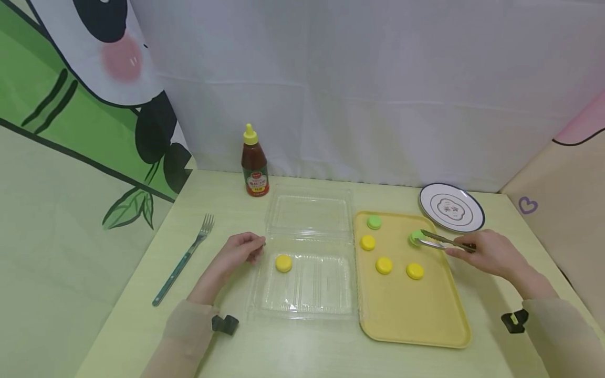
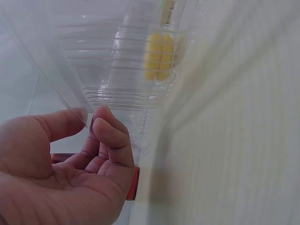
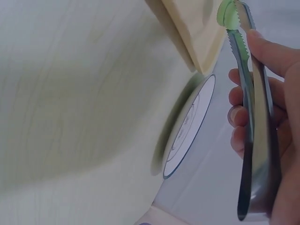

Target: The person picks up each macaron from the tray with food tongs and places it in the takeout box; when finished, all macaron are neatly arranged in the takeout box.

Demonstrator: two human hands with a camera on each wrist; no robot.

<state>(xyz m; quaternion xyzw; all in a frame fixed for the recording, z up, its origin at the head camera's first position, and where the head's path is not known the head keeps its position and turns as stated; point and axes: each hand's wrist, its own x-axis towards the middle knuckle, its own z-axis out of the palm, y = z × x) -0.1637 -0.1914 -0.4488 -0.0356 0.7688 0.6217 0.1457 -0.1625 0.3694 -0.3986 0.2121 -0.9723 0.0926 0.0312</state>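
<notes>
My left hand (image 1: 243,249) pinches the left rim of an open clear plastic container (image 1: 309,302) between thumb and fingers. One yellow macaron (image 1: 283,263) sits in that container's near half; its hinged lid (image 1: 309,212) lies folded back behind. Metal tongs (image 3: 255,136) are gripped in my right hand (image 1: 493,254), over the right side of a yellow tray (image 1: 416,320). A green macaron (image 3: 228,15) is between the serrated tongs' tips. Elsewhere on the tray lie another green macaron (image 1: 374,222) and several yellow macarons (image 1: 384,265).
A white plate (image 1: 452,208) with a blue rim stands behind the tray at right, close to the right hand. A ketchup bottle (image 1: 255,165) is upright at the back left. To the left lies a fork (image 1: 184,262) with a green handle. A white cloth wall (image 1: 340,94) bounds the back.
</notes>
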